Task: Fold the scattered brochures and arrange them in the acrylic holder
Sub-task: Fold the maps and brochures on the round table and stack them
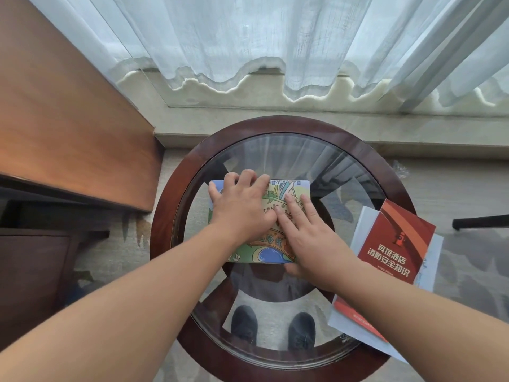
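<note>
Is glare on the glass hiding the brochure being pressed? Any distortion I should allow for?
Head view: the glass mirrors the curtain, yet the brochure stays clear; head view's wide angle stretches the forearms toward the edges; daylight is soft, no hard shadows.

We're looking at a table with a dark wood rim (176, 210) (varnished, pretty glossy) and a clear glass top (275, 153) that mirrors the curtain. The brochure (292, 188) is smooth printed paper with a slight sheen. The red leaflet (396, 241) looks like matt paper, with plain white sheets (366, 224) under it. Curtain (248, 37) is thin sheer cloth, loosely woven. Desk (68, 119) is smooth brown wood with a satin finish. Shoes (243, 321) look like dark matt fabric.
</note>
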`<state>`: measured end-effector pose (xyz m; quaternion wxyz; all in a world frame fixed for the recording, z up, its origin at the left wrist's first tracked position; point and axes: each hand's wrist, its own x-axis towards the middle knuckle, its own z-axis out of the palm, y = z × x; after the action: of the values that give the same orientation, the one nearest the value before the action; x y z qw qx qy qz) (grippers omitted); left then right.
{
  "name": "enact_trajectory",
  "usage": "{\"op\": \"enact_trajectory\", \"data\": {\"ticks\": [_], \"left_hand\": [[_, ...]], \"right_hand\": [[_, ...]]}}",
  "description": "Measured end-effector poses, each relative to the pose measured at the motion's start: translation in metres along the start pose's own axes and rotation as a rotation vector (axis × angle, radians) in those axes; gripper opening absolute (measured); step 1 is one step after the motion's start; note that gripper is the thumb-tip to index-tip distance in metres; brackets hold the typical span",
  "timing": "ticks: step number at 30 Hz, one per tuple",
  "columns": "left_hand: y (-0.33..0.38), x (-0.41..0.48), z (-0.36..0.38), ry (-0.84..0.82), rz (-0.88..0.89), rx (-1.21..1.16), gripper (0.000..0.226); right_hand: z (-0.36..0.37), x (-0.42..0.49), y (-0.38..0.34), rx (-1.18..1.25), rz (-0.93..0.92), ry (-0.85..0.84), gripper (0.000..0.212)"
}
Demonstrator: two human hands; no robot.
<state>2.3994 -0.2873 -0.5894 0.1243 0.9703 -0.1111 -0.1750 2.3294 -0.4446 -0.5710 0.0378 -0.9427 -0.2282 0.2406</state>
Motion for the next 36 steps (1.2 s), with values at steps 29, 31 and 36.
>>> {"op": "enact_trajectory", "data": {"ticks": [29,31,36], "left_hand": [[-0.003,-0.029,0.040,0.046,0.113,0.176,0.073],[-0.012,-0.027,0.039,0.051,0.177,0.200,0.072],[-0.057,-0.047,0.032,0.019,0.082,0.225,0.084]], "right_hand": [[0.025,0.019,0.006,0.101,0.188,0.006,0.092],[0.026,0.021,0.007,0.109,0.187,0.002,0.094],[0.026,0.022,0.006,0.088,0.193,-0.023,0.101]]}}
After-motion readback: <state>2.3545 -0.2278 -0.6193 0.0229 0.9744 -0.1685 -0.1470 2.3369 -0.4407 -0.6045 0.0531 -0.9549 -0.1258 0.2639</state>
